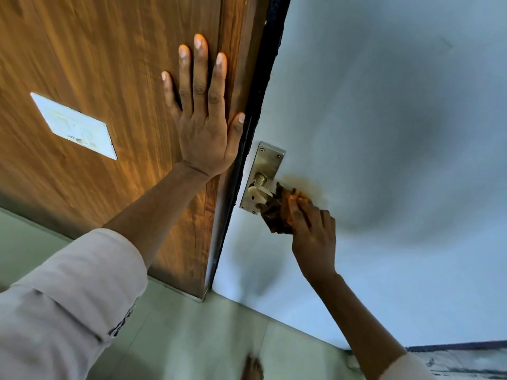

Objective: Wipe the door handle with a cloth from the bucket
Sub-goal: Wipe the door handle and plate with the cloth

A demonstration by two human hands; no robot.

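A metal door handle on a steel backplate is fixed to a pale grey-blue door. My right hand is closed around a brown-orange cloth and presses it against the lever end of the handle, which the cloth partly hides. My left hand lies flat, fingers spread, on the brown wooden panel to the left of the door's dark edge. No bucket is in view.
A white switch plate is set in the wooden panel at the left. A black strip runs along the door edge. Light floor tiles lie below, with a bare foot at the bottom edge.
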